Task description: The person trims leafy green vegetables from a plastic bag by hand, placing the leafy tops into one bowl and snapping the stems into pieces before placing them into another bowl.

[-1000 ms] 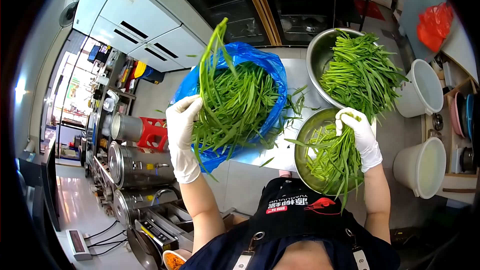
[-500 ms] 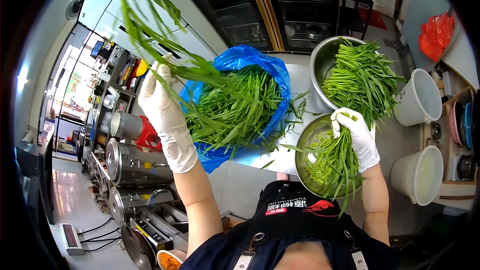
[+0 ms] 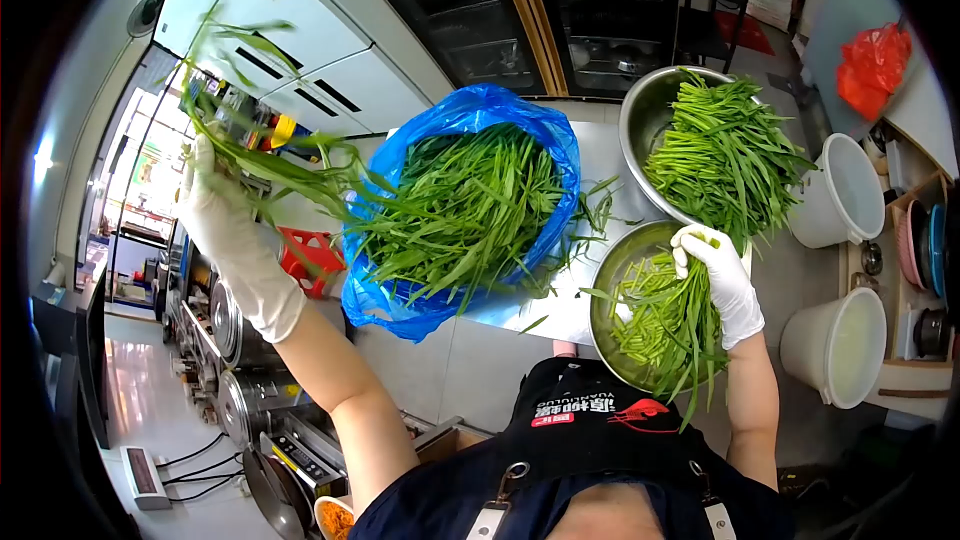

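Note:
My left hand [image 3: 225, 230], in a white glove, is raised out to the left and closed around several long leafy green stems [image 3: 300, 176], which look like water spinach. They trail toward a blue plastic bag [image 3: 562, 140] filled with more of the same greens [image 3: 470, 210]. My gloved right hand [image 3: 718, 280] grips a bunch of greens [image 3: 698, 335] over a metal bowl [image 3: 603, 325]. Short cut-looking stem pieces [image 3: 640, 325] lie in that bowl. Just beyond it, a larger metal basin [image 3: 632, 130] holds a neat pile of leafy stems [image 3: 725, 155].
Bag and bowls rest on a metal table [image 3: 510, 312] with loose leaves [image 3: 595, 215] scattered about. Two white buckets [image 3: 835, 348] stand at the right. A red stool [image 3: 308, 262] and steel pots [image 3: 240, 405] are on the left. Dark glass-door cabinets [image 3: 600, 20] stand behind.
My left hand has swung outward to the left and slightly down with its stems, uncovering more of the bag. My right hand stays nearly still, holding its bunch over the bowl.

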